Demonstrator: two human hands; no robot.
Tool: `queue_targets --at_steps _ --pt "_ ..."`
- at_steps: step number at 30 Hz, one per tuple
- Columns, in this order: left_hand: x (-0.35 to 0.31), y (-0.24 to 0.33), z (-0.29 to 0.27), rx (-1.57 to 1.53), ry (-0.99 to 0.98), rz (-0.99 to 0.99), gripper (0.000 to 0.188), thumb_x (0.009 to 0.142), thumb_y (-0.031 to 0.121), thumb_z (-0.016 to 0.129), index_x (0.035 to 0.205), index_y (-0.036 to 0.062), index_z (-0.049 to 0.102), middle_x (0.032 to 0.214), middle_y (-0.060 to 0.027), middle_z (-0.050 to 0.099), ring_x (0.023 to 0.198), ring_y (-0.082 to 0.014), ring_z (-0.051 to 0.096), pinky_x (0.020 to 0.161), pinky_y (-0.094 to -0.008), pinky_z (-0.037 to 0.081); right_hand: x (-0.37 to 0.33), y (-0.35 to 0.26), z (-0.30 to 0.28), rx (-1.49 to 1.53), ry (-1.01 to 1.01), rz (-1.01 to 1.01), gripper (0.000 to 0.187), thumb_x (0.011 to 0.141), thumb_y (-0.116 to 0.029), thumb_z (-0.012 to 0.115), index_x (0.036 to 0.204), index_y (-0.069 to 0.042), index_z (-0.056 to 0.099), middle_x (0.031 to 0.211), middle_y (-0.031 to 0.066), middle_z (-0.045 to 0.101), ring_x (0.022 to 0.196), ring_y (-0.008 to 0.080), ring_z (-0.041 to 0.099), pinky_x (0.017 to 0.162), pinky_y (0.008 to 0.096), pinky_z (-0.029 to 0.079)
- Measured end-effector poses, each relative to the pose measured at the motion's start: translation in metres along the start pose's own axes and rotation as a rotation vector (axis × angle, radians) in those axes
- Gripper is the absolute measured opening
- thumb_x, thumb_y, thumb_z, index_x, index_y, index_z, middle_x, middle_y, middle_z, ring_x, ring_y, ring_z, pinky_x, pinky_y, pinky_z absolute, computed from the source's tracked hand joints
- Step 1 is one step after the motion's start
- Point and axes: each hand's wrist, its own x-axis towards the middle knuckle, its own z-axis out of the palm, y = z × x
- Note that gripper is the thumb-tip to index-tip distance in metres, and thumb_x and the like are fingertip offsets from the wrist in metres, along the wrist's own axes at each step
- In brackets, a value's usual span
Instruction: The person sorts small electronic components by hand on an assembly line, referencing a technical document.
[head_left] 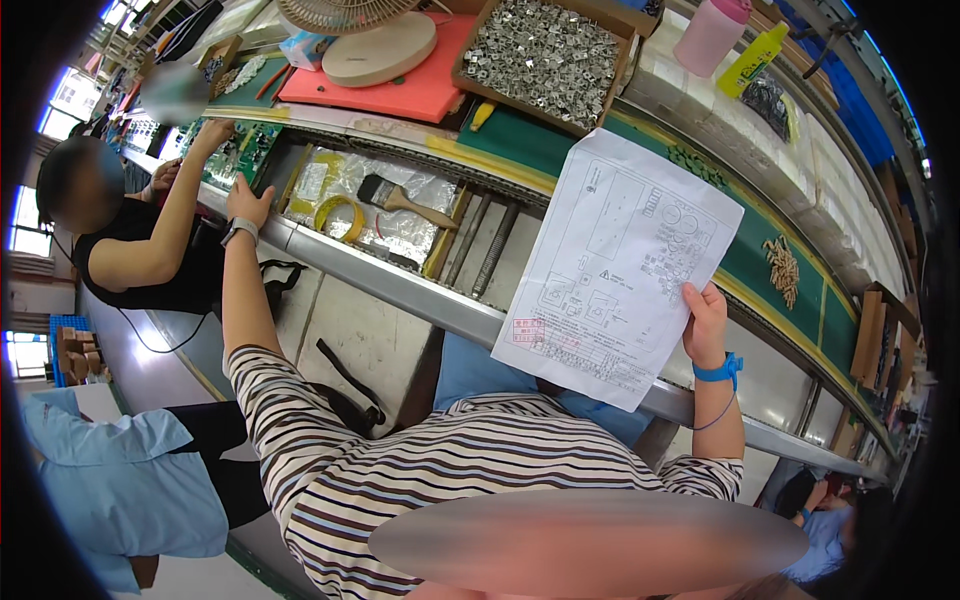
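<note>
I judge this the checking step: my right hand (705,325) pinches the printed diagram sheet (615,270) by its right edge, raised over the near rail, while my left hand (248,203) lies spread on the rail far left beside the green circuit board (240,150), so whatever follows calls for matching sheet to board.

You had a brush (400,200) and yellow tape roll (341,216) lying in the foil-lined tray (440,190). A cardboard box of metal clips (545,55) sat beside the red mat (400,95), which carried a fan base (380,48). A pink bottle (710,35) stood further right.
</note>
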Motion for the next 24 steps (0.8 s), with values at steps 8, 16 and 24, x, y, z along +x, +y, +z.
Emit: queue_targets --at_steps 8,16,24 --pt "0.038 -0.018 0.006 0.051 -0.081 -0.100 0.066 0.069 0.039 0.059 0.115 -0.0031 0.038 0.111 -0.0225 0.045 0.105 -0.0342 0.043 0.088 -0.0383 0.035 0.006 0.005 -0.008 -0.007 0.005 -0.048 0.028 0.081 -0.008 0.047 0.106 0.005 0.048 0.103 0.0116 0.055 0.091 0.0173 0.053 0.081 0.0279 0.040" --pt "0.046 -0.027 0.010 0.037 -0.127 -0.065 0.061 0.070 0.037 0.058 0.111 -0.0048 0.040 0.109 -0.0234 0.048 0.101 -0.0348 0.046 0.085 -0.0388 0.038 0.010 0.007 -0.002 -0.004 0.018 -0.043 0.030 0.081 -0.009 0.047 0.107 0.005 0.047 0.105 0.0119 0.054 0.093 0.0177 0.052 0.082 0.0285 0.040" --pt "0.038 -0.014 0.006 0.135 -0.207 -0.136 0.065 0.072 0.042 0.053 0.119 0.0010 0.036 0.119 -0.0153 0.042 0.105 -0.0305 0.045 0.086 -0.0371 0.038 0.009 0.006 0.000 0.039 0.028 -0.041 0.027 0.081 -0.006 0.047 0.105 0.006 0.048 0.104 0.0116 0.054 0.093 0.0168 0.052 0.082 0.0281 0.039"
